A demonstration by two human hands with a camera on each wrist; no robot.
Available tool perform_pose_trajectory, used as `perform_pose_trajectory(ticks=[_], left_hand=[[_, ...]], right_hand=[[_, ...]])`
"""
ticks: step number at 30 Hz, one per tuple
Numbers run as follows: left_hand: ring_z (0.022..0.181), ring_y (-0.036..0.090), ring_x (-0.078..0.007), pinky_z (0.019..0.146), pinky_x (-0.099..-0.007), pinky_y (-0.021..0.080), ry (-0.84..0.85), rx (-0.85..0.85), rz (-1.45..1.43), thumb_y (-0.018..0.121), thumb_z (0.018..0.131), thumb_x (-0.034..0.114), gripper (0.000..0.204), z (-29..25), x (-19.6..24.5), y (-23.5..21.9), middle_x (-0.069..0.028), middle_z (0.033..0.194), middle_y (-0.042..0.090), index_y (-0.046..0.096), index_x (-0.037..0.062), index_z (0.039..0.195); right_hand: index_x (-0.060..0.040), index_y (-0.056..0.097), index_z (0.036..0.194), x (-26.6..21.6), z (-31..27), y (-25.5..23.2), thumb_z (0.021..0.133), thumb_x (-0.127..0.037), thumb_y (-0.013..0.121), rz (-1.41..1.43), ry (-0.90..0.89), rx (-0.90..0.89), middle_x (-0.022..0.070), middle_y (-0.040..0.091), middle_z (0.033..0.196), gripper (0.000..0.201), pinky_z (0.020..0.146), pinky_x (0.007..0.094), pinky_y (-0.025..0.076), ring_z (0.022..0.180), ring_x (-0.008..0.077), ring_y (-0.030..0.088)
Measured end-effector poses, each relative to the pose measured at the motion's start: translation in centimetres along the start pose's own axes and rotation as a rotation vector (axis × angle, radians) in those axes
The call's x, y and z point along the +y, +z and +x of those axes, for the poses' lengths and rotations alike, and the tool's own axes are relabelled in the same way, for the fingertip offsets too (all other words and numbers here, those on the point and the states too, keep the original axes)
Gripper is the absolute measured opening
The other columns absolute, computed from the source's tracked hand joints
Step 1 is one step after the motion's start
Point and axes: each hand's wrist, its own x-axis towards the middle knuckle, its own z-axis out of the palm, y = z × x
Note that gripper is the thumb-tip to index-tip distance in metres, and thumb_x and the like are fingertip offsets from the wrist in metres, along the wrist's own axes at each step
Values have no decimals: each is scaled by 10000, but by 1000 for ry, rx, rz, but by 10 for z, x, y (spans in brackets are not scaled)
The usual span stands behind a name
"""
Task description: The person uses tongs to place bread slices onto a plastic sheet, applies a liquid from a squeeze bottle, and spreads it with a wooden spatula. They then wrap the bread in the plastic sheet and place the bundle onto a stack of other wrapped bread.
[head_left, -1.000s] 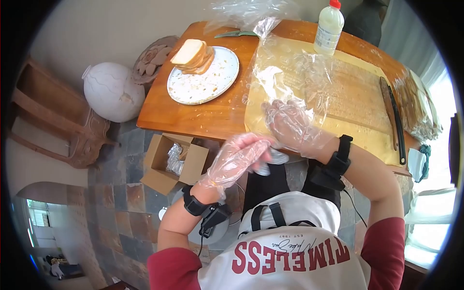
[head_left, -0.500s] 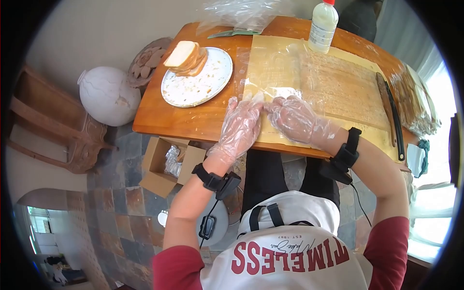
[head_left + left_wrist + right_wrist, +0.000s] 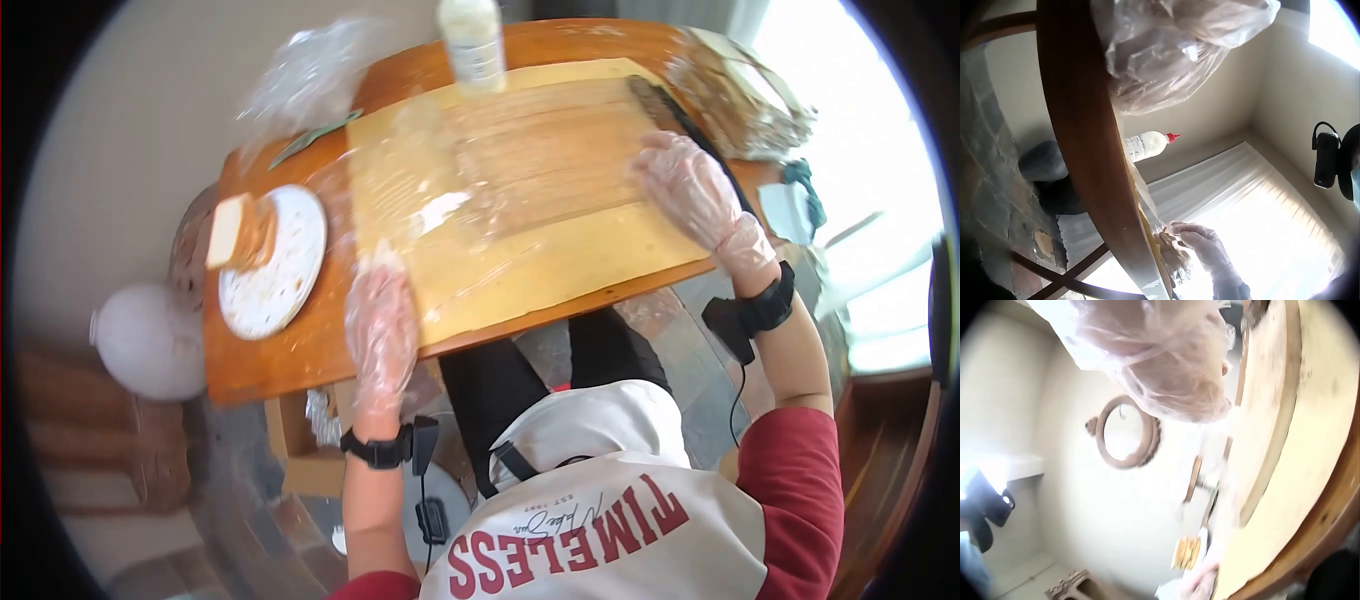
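Observation:
In the head view, my left hand, in a clear plastic glove, lies at the near left edge of a yellow sheet, fingers pointing away from me. Shiny clear film spreads over the sheet's left part. My gloved right hand is over the right end of the wooden board, its fingers loosely bent. Close by it lies a dark-handled knife, partly hidden behind that hand. The left wrist view shows the right hand from the side, above the tabletop. Nothing shows held in either hand.
A plate with stacked bread slices stands at the left. Behind are a green-handled tool, a crumpled plastic bag and a white bottle. A wrapped bundle sits at the right back. An open carton is below the table.
My hands, close together before, have moved apart: the right one toward the knife, the left one to the sheet's left edge. The head view has turned to the right.

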Motion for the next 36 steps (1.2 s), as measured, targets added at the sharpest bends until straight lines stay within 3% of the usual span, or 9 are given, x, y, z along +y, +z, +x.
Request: perform_pose_trajectory(ticks=[3,6,13,16,19,22,32,35,36], left_hand=[[1080,555,-417,981,-471,417,-38,22,-31,588,831,35,236,-1,1,0,-220,1105,630,660,27,1055],[1091,548,-423,990,-478,406,-77,35,-34,601,820,16,241,-2,4,0,-227,1109,625,659,16,1054],[1106,537,-434,995,-484,397,-49,91,29,599,820,12,227,-5,2,2,-236,1112,622,670,13,1035],[1124,534,-425,1002,-474,396,-74,87,28,587,836,20,219,-6,4,-1,-236,1118,621,672,9,1037],[1146,533,-408,1014,-451,399,-105,48,43,568,862,39,216,-5,6,-2,-234,1143,617,673,8,1048],[1156,518,-416,1020,-459,387,-136,32,20,564,858,32,219,-8,6,-1,-241,1148,607,668,-3,1048],[1189,485,-430,1028,-479,368,-159,0,0,564,850,23,216,-4,13,-5,-243,1166,580,651,-28,1042],[1152,517,-423,1020,-466,387,-152,16,11,564,847,36,210,-3,13,-5,-242,1129,604,663,-11,1025],[1133,534,-419,1017,-460,395,-160,32,26,563,846,41,207,-4,13,-5,-243,1110,617,669,-3,1018]], right_hand=[[-26,637,955,49,-35,-10,802,-174,622,-27,354,-140,162,640,963,213,792,417,492,903,353,609],[-38,615,1024,69,-55,-3,800,-199,630,-182,421,-169,166,634,936,276,782,432,496,891,355,612],[-56,599,989,73,-44,23,830,-222,594,-170,533,-186,198,642,902,231,783,463,493,922,370,607],[-5,588,1066,100,-50,50,851,-175,569,-87,479,-91,209,616,837,275,744,468,493,812,392,611],[-2,595,1074,103,-45,45,858,-168,550,-70,554,-148,221,627,852,275,754,468,494,817,396,612],[-45,610,926,96,-47,40,903,-245,477,-61,475,-14,208,628,916,242,774,482,466,886,411,581],[-41,627,964,121,-56,32,813,-207,600,-209,557,-127,182,646,952,227,818,443,493,943,364,613],[-30,613,978,118,-40,32,804,-197,596,-177,777,-324,201,641,987,242,829,443,489,971,361,609],[-27,605,988,128,-47,39,816,-196,576,-229,674,-306,218,638,995,243,833,457,484,971,371,610]])
